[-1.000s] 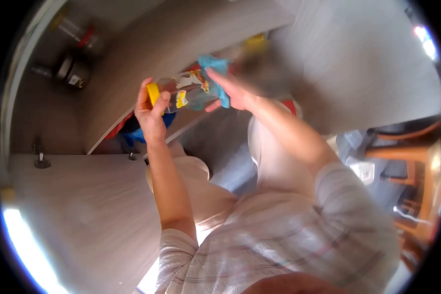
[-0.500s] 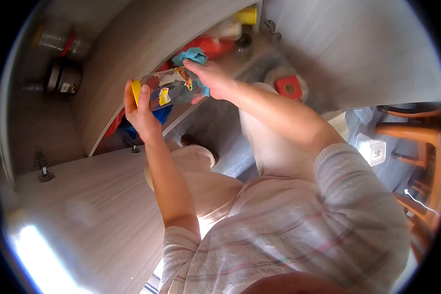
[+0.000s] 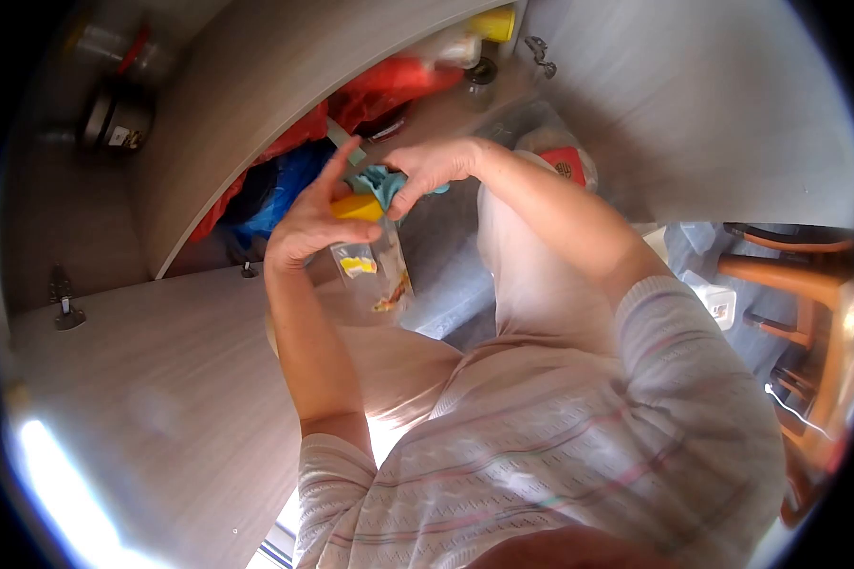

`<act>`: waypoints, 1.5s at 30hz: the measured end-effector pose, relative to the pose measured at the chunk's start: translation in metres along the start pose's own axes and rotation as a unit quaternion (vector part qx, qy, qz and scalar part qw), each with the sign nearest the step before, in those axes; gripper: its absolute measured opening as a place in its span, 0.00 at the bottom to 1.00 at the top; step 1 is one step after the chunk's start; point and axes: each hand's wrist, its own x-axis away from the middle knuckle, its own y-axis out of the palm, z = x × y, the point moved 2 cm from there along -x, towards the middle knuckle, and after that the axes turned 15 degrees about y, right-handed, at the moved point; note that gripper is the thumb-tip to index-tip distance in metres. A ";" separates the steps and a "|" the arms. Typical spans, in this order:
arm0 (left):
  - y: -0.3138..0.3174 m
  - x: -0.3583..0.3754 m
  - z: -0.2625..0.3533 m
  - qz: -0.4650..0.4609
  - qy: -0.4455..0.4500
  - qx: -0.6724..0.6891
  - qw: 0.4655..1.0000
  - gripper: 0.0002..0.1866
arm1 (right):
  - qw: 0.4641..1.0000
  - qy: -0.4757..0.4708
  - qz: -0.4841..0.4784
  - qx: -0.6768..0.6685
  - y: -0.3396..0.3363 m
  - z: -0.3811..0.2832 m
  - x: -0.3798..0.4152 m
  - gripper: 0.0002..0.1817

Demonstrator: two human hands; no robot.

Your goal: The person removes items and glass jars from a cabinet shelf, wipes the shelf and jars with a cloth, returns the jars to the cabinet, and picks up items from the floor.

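A clear plastic jar [image 3: 385, 270] with torn label scraps stands roughly upright by my knee, its yellow lid [image 3: 357, 208] on top. My left hand [image 3: 318, 220] is beside the lid, open, with the thumb stretched across in front of it and the fingers spread behind. Whether it touches the lid is hard to see. My right hand [image 3: 434, 171] pinches a blue-green cloth [image 3: 381, 182] at the lid's right side. Part of the cloth hides behind my fingers.
An open cabinet lies ahead, holding red plastic bags [image 3: 380, 90], a blue bag [image 3: 280, 194] and a yellow container [image 3: 493, 24]. A clear tub with a red item [image 3: 565, 164] is right of my knee. Cabinet doors [image 3: 133, 398] flank me; orange-brown chairs [image 3: 788, 270] stand at right.
The jar has gone from lying sideways in both hands to standing lower, lid up. My left hand has opened around the lid; my right hand brought the cloth down to it.
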 end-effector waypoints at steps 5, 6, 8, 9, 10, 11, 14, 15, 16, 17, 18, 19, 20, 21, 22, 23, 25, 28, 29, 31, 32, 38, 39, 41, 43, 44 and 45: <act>0.000 -0.012 -0.009 0.010 0.008 -0.051 0.999 0.42 | 0.993 0.021 -0.039 -0.108 -0.014 -0.014 0.021 0.30; -0.003 -0.014 -0.010 0.032 -0.001 -0.039 0.999 0.41 | 0.990 0.033 -0.040 -0.128 -0.023 -0.013 0.025 0.32; -0.008 -0.018 -0.016 0.055 0.002 -0.072 0.996 0.35 | 0.988 0.013 0.039 -0.147 -0.047 -0.006 0.037 0.33; -0.008 -0.018 -0.019 0.061 0.002 -0.095 0.994 0.34 | 0.982 -0.009 0.101 -0.158 -0.063 0.001 0.048 0.34; -0.008 -0.017 -0.021 0.067 0.003 -0.118 0.991 0.34 | 0.969 0.042 0.198 -0.141 -0.086 0.022 0.055 0.36; -0.007 -0.017 -0.024 0.075 0.005 -0.140 0.987 0.33 | 0.945 0.091 0.291 -0.120 -0.114 0.050 0.059 0.38; 0.000 -0.021 -0.020 0.056 -0.034 -0.201 0.977 0.34 | 0.816 0.265 0.511 0.049 -0.183 0.143 0.053 0.48; 0.001 -0.022 -0.018 0.040 -0.051 -0.225 0.972 0.33 | 0.790 0.268 0.543 0.097 -0.197 0.163 0.045 0.50; 0.000 -0.022 -0.022 0.041 -0.057 -0.254 0.965 0.36 | 0.761 0.270 0.573 0.143 -0.206 0.170 0.038 0.52; 0.001 -0.022 -0.024 0.036 -0.056 -0.258 0.964 0.37 | 0.755 0.275 0.575 0.151 -0.216 0.176 0.027 0.53; 0.002 -0.022 -0.024 0.032 -0.054 -0.263 0.963 0.37 | 0.749 0.279 0.579 0.160 -0.222 0.175 0.016 0.54; 0.003 -0.024 -0.024 0.028 -0.051 -0.268 0.962 0.38 | 0.743 0.282 0.582 0.170 -0.231 0.179 0.005 0.55; 0.004 -0.025 -0.024 0.027 -0.057 -0.271 0.961 0.38 | 0.749 0.311 0.558 0.179 -0.243 0.187 -0.006 0.55; 0.005 -0.025 -0.024 0.027 -0.063 -0.273 0.960 0.39 | 0.770 0.303 0.532 0.180 -0.255 0.195 -0.016 0.54; 0.006 -0.025 -0.024 0.027 -0.070 -0.273 0.959 0.39 | 0.791 0.295 0.505 0.181 -0.264 0.200 -0.022 0.54; 0.007 -0.026 -0.023 0.022 -0.069 -0.275 0.959 0.38 | 0.811 0.287 0.477 0.181 -0.268 0.206 -0.028 0.53; 0.007 -0.030 -0.019 0.010 -0.064 -0.281 0.957 0.38 | 0.798 0.274 0.481 0.237 -0.257 0.196 -0.030 0.49; 0.011 -0.034 -0.019 0.023 -0.044 -0.301 0.952 0.38 | 0.759 0.278 0.520 0.277 -0.237 0.176 -0.021 0.47; 0.011 -0.034 -0.019 0.024 -0.038 -0.305 0.951 0.38 | 0.763 0.275 0.528 0.251 -0.236 0.178 -0.020 0.46; 0.012 -0.034 -0.022 0.024 -0.027 -0.308 0.951 0.37 | 0.768 0.274 0.534 0.223 -0.229 0.176 -0.014 0.45; 0.012 -0.035 -0.020 0.020 -0.040 -0.297 0.954 0.38 | 0.768 0.277 0.533 0.222 -0.223 0.176 -0.007 0.45; -0.006 -0.031 -0.019 0.065 0.024 -0.175 0.982 0.39 | 0.778 0.252 0.535 0.211 -0.184 0.157 0.052 0.43; -0.009 -0.029 -0.012 0.084 0.043 -0.123 0.988 0.39 | 0.778 0.232 0.544 0.212 -0.178 0.150 0.067 0.43; -0.013 -0.022 0.001 0.118 0.080 -0.018 0.990 0.40 | 0.799 0.205 0.531 0.195 -0.163 0.125 0.100 0.42; -0.027 -0.014 0.015 0.130 0.191 0.034 0.972 0.42 | 0.806 0.180 0.538 0.168 -0.137 0.085 0.132 0.43; -0.030 -0.010 0.026 0.162 0.237 0.054 0.956 0.42 | 0.794 0.161 0.558 0.180 -0.134 0.086 0.145 0.42; -0.035 -0.005 0.040 0.195 0.283 0.077 0.936 0.42 | 0.802 0.158 0.551 0.168 -0.127 0.074 0.156 0.41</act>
